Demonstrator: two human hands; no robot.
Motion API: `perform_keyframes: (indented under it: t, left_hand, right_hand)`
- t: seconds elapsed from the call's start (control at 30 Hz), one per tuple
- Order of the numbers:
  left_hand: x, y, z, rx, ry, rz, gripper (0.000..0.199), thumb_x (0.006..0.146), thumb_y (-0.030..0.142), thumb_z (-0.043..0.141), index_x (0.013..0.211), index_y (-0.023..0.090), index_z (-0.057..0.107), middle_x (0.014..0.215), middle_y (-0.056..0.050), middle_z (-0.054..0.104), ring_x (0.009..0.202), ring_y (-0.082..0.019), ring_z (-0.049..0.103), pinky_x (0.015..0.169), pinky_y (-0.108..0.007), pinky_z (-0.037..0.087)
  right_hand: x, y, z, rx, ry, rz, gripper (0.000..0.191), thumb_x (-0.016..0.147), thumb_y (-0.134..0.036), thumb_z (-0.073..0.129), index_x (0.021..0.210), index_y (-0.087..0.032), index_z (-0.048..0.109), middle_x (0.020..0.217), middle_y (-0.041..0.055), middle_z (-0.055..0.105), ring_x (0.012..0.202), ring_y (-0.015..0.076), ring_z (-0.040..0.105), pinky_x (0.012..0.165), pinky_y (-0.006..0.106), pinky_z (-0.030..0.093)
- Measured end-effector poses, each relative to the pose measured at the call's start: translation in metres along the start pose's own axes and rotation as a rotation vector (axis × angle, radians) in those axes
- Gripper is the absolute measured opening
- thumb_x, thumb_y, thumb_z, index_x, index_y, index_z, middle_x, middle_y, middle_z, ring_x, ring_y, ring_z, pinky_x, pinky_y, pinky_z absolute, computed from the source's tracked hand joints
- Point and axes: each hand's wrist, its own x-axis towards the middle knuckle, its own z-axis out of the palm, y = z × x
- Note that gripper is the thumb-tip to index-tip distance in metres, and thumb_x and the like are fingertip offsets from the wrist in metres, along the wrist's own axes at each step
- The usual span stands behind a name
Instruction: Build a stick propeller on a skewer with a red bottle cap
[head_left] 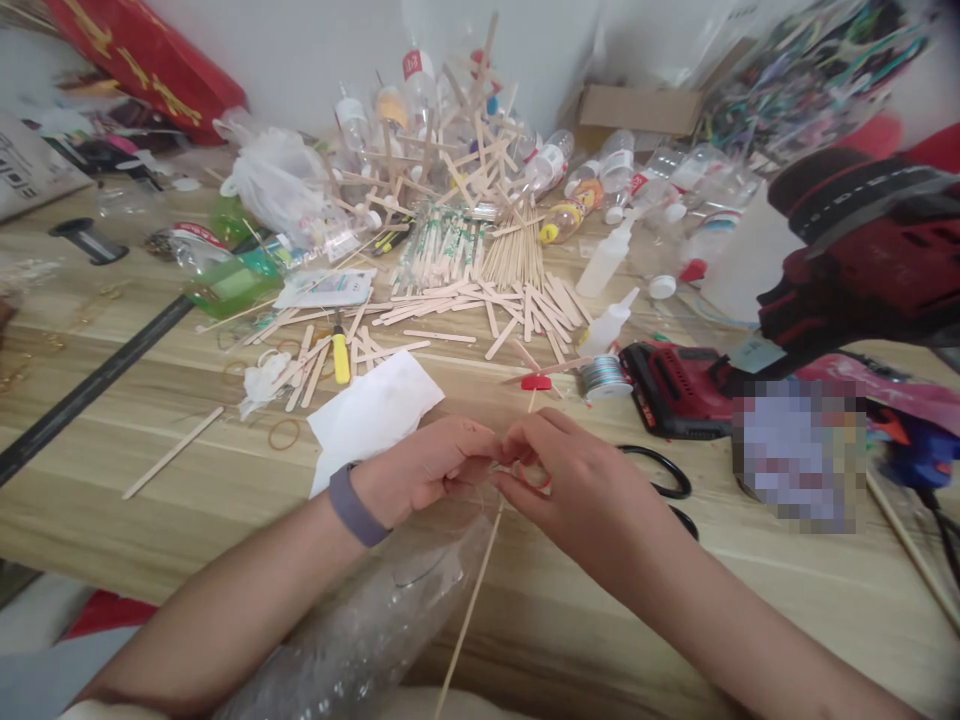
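Note:
Over the table's front part, my left hand (442, 458) and my right hand (574, 465) meet fingertip to fingertip, both pinched closed. A thin reddish loop, like a rubber band (534, 476), shows within the curl of my right fingers. What my left fingertips pinch is hidden. Past my right fingertips runs a thin wooden skewer (480, 575), a red bottle cap (536, 382) at its far end. Whether a finger grips the skewer I cannot tell. Below my left wrist lies a clear plastic bottle (360, 630), partly covered by my forearm.
White paper (375, 410), a yellow-handled tool (340, 355) and craft sticks (465, 300) lie beyond my hands. To the right are black scissor handles (664, 470), a thread spool (606, 378) and a red cordless drill (847, 260). Several plastic bottles (551, 160) crowd the back.

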Motion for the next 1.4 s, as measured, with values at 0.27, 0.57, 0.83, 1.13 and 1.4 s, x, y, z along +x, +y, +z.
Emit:
perform_keyframes:
  t: [0.27,0.57,0.83,1.13,1.4]
  left_hand:
    - [-0.001,0.003,-0.004,-0.266,-0.122,-0.109,0.032,0.074,0.025,0.056,0.052,0.021,0.034,0.041,0.009,0.018,0.047,-0.008,0.007,0.05,-0.028,0.008]
    - [-0.001,0.005,-0.005,-0.376,-0.148,-0.165,0.041,0.081,0.02,0.052,0.047,0.021,0.03,0.038,0.007,0.02,0.045,-0.007,0.008,0.05,-0.028,0.009]
    - [-0.009,0.01,0.0,-0.347,-0.085,-0.099,0.029,0.078,0.018,0.054,0.052,0.018,0.041,0.043,0.009,0.02,0.048,-0.008,0.008,0.052,-0.029,0.009]
    - [-0.009,0.006,0.002,-0.309,-0.067,-0.089,0.026,0.077,0.022,0.055,0.054,0.018,0.043,0.048,0.009,0.021,0.048,-0.007,0.01,0.051,-0.029,0.008]
    - [-0.01,0.009,0.003,-0.319,-0.054,-0.074,0.033,0.069,0.034,0.072,0.057,0.019,0.046,0.048,0.01,0.023,0.048,-0.007,0.012,0.049,-0.027,0.009]
  right_hand:
    - [-0.002,-0.003,0.009,-0.056,0.031,0.013,0.005,0.077,-0.013,0.063,0.08,-0.017,0.061,0.079,0.0074,0.065,0.066,0.0216,0.064,0.053,0.029,0.041]
    - [-0.008,0.003,0.015,-0.043,0.179,-0.052,0.009,0.082,-0.012,0.056,0.078,-0.018,0.06,0.071,0.0059,0.063,0.057,0.0175,0.059,0.044,0.027,0.034]
    - [-0.005,0.011,0.013,0.168,0.176,-0.044,0.013,0.088,-0.014,0.051,0.077,-0.019,0.056,0.073,0.0037,0.063,0.059,0.0146,0.06,0.053,0.025,0.045]
    - [-0.012,0.018,0.018,0.205,0.204,-0.124,0.015,0.092,-0.015,0.05,0.091,-0.02,0.064,0.086,0.0058,0.069,0.072,0.0163,0.067,0.062,0.025,0.051]
    - [-0.014,0.019,0.022,0.394,0.245,-0.01,0.011,0.09,-0.016,0.051,0.085,-0.02,0.06,0.085,0.0058,0.064,0.068,0.0153,0.064,0.061,0.026,0.052]
